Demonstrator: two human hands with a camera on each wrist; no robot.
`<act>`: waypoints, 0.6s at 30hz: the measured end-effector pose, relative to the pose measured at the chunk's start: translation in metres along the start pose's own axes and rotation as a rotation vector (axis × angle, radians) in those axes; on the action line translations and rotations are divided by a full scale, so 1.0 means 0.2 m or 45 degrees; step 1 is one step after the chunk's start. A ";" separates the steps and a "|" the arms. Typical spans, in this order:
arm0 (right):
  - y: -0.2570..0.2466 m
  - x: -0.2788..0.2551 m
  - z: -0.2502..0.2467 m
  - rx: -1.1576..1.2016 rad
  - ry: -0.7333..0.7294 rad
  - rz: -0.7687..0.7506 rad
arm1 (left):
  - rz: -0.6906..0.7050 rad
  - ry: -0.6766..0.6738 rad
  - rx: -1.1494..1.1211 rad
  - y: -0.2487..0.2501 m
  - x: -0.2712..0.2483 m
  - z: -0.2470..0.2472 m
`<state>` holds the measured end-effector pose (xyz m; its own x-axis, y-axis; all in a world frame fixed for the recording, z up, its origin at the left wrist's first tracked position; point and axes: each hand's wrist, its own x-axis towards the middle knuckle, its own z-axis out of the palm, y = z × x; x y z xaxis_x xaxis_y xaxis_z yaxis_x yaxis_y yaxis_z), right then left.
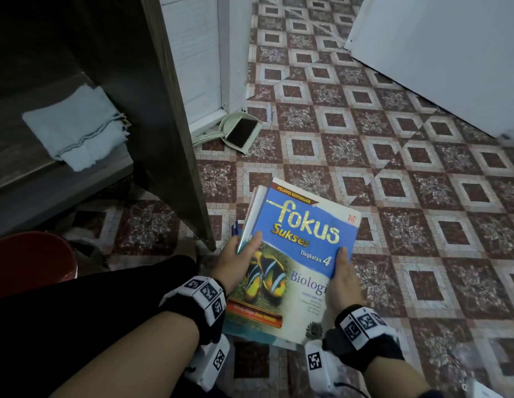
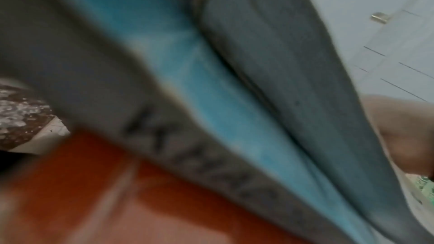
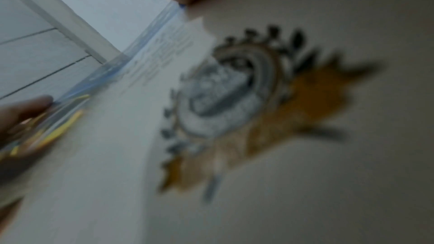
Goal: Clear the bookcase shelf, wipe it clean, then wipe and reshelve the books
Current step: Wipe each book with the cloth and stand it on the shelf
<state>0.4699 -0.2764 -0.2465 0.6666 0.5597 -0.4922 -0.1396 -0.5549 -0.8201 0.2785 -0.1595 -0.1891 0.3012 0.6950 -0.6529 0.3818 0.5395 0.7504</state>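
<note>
Gripping a stack of books (image 1: 293, 259) by its side edges above the floor, both hands, left (image 1: 235, 261) and right (image 1: 343, 280), leave the cloth (image 1: 77, 130) on the cleared shelf (image 1: 20, 173); reshelving apparently remains.

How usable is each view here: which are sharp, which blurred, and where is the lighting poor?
Head view: sharp, the blue Fokus Sukses biology book title legible, though the dark bookcase shelf holding the folded pale blue cloth is dim and straight edges bow. Left wrist view: heavily blurred, only book edges filling the frame. Right wrist view: out of focus, the cover's crest smeared.
</note>
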 end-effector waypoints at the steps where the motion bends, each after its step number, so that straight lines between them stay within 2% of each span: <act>1: -0.02 -0.02 0.01 0.005 0.012 -0.040 | 0.020 0.042 0.008 -0.01 0.00 0.01; 3: -0.09 -0.07 0.02 0.119 0.008 -0.142 | 0.108 0.129 0.021 0.01 -0.01 0.00; 5: -0.17 -0.12 0.02 0.234 0.098 -0.258 | 0.219 0.171 0.003 0.06 -0.04 0.00; 9: -0.41 -0.23 -0.03 0.460 0.107 -0.482 | 0.482 0.174 -0.051 0.23 -0.14 -0.02; 13: -0.75 -0.41 -0.10 0.437 0.149 -0.763 | 0.718 0.157 -0.014 0.49 -0.27 -0.09; 18: -1.12 -0.62 -0.10 0.494 0.137 -1.140 | 1.059 0.276 -0.083 0.79 -0.57 -0.28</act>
<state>0.4325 -0.2334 0.0041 0.7040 0.6050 0.3720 0.2321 0.2989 -0.9256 0.2556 -0.1268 0.0083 0.2846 0.9482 0.1411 0.0584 -0.1640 0.9847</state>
